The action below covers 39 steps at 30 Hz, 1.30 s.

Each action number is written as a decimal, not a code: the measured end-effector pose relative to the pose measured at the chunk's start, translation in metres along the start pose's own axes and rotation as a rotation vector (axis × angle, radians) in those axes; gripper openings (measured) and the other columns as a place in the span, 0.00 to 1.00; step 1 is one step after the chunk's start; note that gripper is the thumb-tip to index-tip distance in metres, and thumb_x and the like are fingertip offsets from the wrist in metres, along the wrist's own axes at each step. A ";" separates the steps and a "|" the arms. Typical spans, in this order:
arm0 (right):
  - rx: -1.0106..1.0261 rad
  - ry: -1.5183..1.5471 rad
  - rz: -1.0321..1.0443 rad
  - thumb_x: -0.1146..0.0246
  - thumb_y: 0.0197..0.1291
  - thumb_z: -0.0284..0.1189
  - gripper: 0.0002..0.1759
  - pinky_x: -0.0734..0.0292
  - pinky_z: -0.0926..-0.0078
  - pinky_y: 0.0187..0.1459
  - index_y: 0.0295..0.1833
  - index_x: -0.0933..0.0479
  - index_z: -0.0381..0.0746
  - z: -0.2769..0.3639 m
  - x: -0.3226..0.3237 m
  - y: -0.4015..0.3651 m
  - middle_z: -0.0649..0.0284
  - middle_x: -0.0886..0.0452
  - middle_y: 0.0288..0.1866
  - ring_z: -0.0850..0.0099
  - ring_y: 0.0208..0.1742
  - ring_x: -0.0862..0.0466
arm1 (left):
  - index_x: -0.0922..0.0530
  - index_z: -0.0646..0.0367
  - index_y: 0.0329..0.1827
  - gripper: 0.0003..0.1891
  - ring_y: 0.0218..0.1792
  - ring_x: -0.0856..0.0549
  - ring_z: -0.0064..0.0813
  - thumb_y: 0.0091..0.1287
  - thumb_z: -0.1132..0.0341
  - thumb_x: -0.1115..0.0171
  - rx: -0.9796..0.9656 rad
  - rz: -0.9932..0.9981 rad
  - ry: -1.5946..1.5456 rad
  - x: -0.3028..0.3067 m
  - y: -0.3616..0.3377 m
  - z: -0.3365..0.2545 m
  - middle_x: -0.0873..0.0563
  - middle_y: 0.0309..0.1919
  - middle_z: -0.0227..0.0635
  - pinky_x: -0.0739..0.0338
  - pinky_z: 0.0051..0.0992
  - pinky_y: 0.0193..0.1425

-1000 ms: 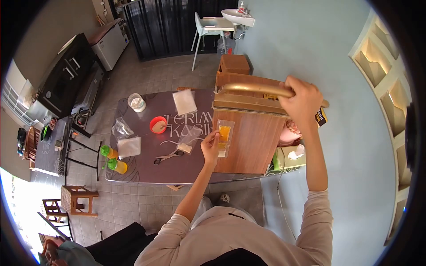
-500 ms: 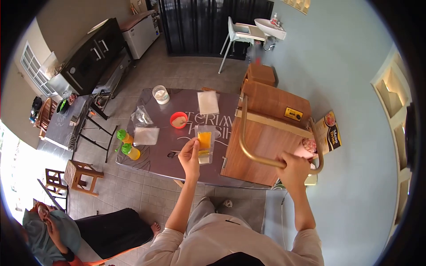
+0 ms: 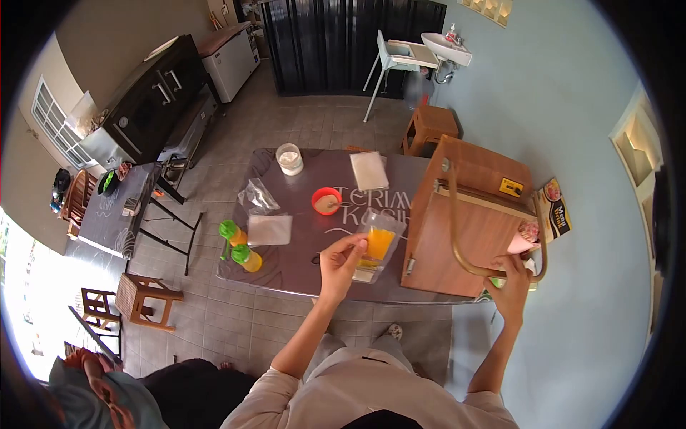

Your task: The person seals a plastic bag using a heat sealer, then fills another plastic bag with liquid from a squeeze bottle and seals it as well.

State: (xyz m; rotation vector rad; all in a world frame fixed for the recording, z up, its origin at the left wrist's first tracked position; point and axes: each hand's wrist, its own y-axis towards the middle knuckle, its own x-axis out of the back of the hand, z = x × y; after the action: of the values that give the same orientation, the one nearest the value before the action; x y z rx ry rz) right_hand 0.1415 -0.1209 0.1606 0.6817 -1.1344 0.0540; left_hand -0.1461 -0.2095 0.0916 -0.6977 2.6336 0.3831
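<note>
My left hand (image 3: 339,270) pinches a clear plastic pouch (image 3: 381,247) of yellow-orange filling by its left side, tilted above the table. Behind it a pale packet is partly hidden. To the right stands a wooden-panelled box (image 3: 457,236) with a bent gold-coloured handle (image 3: 458,247). At the handle's lower bar is my right hand (image 3: 511,289), its fingers draped over the bar in a loose grip, partly hiding the things behind. Near my left hand, a red bowl (image 3: 326,209) holds a light brown substance.
On the dark table (image 3: 300,268) are two green-capped yellow bottles (image 3: 247,258), a jar of white stuff (image 3: 289,159), a stack of clear bags (image 3: 369,171) and another bag stack (image 3: 269,229). A menu card (image 3: 554,208) leans by the wall. Another person (image 3: 107,393) sits lower left.
The view has swung left, so the table and box appear farther right. My right hand's grip on the handle has loosened. The pouch in my left hand is more tilted.
</note>
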 end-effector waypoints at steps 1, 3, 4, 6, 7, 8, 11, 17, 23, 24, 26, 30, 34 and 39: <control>0.099 -0.032 -0.105 0.31 0.35 0.27 0.17 0.33 0.69 0.31 0.36 0.25 0.40 0.026 0.010 0.003 0.59 0.25 0.32 0.59 0.36 0.24 | 0.22 0.68 0.45 0.10 0.34 0.18 0.19 0.64 0.72 0.43 0.005 0.001 0.000 0.011 0.001 -0.006 0.18 0.36 0.34 0.23 0.19 0.39; 0.045 0.381 -0.106 0.31 0.40 0.27 0.21 0.30 0.70 0.41 0.44 0.26 0.39 0.068 -0.002 0.006 0.60 0.25 0.40 0.65 0.44 0.23 | 0.22 0.69 0.45 0.10 0.34 0.18 0.20 0.64 0.72 0.43 -0.014 0.124 0.023 0.030 0.003 -0.020 0.18 0.37 0.35 0.23 0.19 0.39; -0.003 0.603 -0.155 0.31 0.43 0.27 0.20 0.29 0.71 0.43 0.45 0.25 0.38 0.100 -0.014 0.008 0.60 0.25 0.41 0.67 0.44 0.23 | 0.22 0.69 0.45 0.10 0.35 0.18 0.21 0.64 0.73 0.44 0.000 0.158 0.047 0.039 0.004 -0.027 0.18 0.36 0.35 0.23 0.19 0.40; -0.110 0.946 0.107 0.33 0.47 0.28 0.21 0.29 0.76 0.44 0.49 0.26 0.37 0.165 -0.033 0.022 0.59 0.24 0.42 0.72 0.43 0.23 | 0.22 0.69 0.45 0.10 0.36 0.18 0.21 0.64 0.73 0.44 0.012 0.188 0.047 0.054 0.009 -0.034 0.18 0.37 0.35 0.23 0.19 0.40; -0.037 0.932 0.134 0.34 0.50 0.28 0.18 0.29 0.78 0.41 0.47 0.25 0.36 0.189 -0.047 0.031 0.60 0.23 0.39 0.74 0.40 0.23 | 0.22 0.69 0.45 0.09 0.36 0.18 0.21 0.64 0.73 0.44 0.006 0.213 0.048 0.060 0.011 -0.036 0.18 0.37 0.36 0.23 0.19 0.40; 0.039 0.921 0.158 0.35 0.52 0.28 0.15 0.29 0.80 0.38 0.46 0.24 0.35 0.202 -0.063 0.038 0.60 0.22 0.36 0.75 0.38 0.23 | 0.22 0.69 0.45 0.09 0.36 0.18 0.21 0.64 0.73 0.44 0.015 0.224 0.049 0.064 0.013 -0.039 0.18 0.37 0.36 0.23 0.19 0.40; -0.079 1.088 0.221 0.37 0.55 0.30 0.11 0.31 0.82 0.33 0.38 0.22 0.32 0.214 -0.105 0.050 0.61 0.21 0.29 0.78 0.33 0.24 | 0.23 0.68 0.46 0.11 0.35 0.18 0.22 0.64 0.71 0.43 -0.003 0.214 0.035 0.076 0.024 -0.047 0.17 0.34 0.36 0.24 0.20 0.41; -0.016 1.045 0.152 0.39 0.57 0.30 0.11 0.32 0.82 0.32 0.35 0.21 0.31 0.229 -0.110 0.073 0.62 0.21 0.27 0.79 0.29 0.24 | 0.24 0.68 0.48 0.13 0.38 0.19 0.20 0.65 0.69 0.43 0.186 0.330 -0.080 0.103 0.047 -0.045 0.18 0.40 0.34 0.26 0.19 0.45; -0.067 1.144 0.229 0.38 0.57 0.29 0.10 0.30 0.84 0.34 0.38 0.20 0.32 0.216 -0.120 0.096 0.64 0.19 0.29 0.82 0.32 0.23 | 0.24 0.67 0.49 0.13 0.36 0.18 0.21 0.65 0.69 0.43 0.245 0.538 0.035 0.107 0.064 -0.033 0.17 0.38 0.34 0.25 0.19 0.43; -0.120 1.197 0.292 0.38 0.57 0.29 0.10 0.30 0.84 0.35 0.38 0.20 0.32 0.212 -0.123 0.098 0.65 0.19 0.30 0.83 0.33 0.23 | 0.24 0.66 0.48 0.12 0.36 0.18 0.21 0.64 0.69 0.43 0.225 0.529 0.046 0.106 0.067 -0.034 0.17 0.38 0.34 0.25 0.19 0.43; -0.170 1.210 0.253 0.38 0.57 0.30 0.12 0.29 0.84 0.36 0.40 0.20 0.31 0.208 -0.126 0.101 0.65 0.19 0.32 0.83 0.34 0.23 | 0.23 0.66 0.48 0.12 0.35 0.18 0.21 0.64 0.69 0.43 0.206 0.531 0.047 0.101 0.072 -0.033 0.17 0.38 0.34 0.25 0.19 0.43; -0.252 1.264 0.128 0.37 0.56 0.32 0.14 0.30 0.86 0.36 0.41 0.20 0.32 0.197 -0.130 0.112 0.66 0.18 0.34 0.82 0.35 0.22 | 0.23 0.66 0.47 0.12 0.35 0.18 0.19 0.65 0.68 0.43 0.313 0.441 -0.011 0.101 0.082 -0.020 0.17 0.38 0.34 0.25 0.17 0.39; -0.328 1.184 0.208 0.37 0.56 0.37 0.15 0.31 0.87 0.33 0.40 0.19 0.36 0.176 -0.145 0.119 0.68 0.17 0.33 0.84 0.33 0.22 | 0.22 0.66 0.45 0.12 0.34 0.18 0.18 0.65 0.66 0.43 0.354 0.235 -0.099 0.091 0.093 -0.001 0.16 0.34 0.34 0.21 0.18 0.38; -0.534 1.284 0.128 0.36 0.55 0.39 0.15 0.31 0.84 0.32 0.41 0.18 0.39 0.165 -0.198 0.115 0.68 0.18 0.32 0.82 0.31 0.21 | 0.22 0.68 0.45 0.13 0.32 0.18 0.19 0.64 0.66 0.42 0.377 0.041 -0.235 0.112 0.107 0.027 0.16 0.31 0.34 0.19 0.21 0.42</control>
State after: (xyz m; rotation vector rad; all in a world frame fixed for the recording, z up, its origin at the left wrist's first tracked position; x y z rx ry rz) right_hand -0.1237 -0.0580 0.0874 0.0051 0.0760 0.2473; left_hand -0.2834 -0.1566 0.0365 -0.4454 2.4024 -0.0241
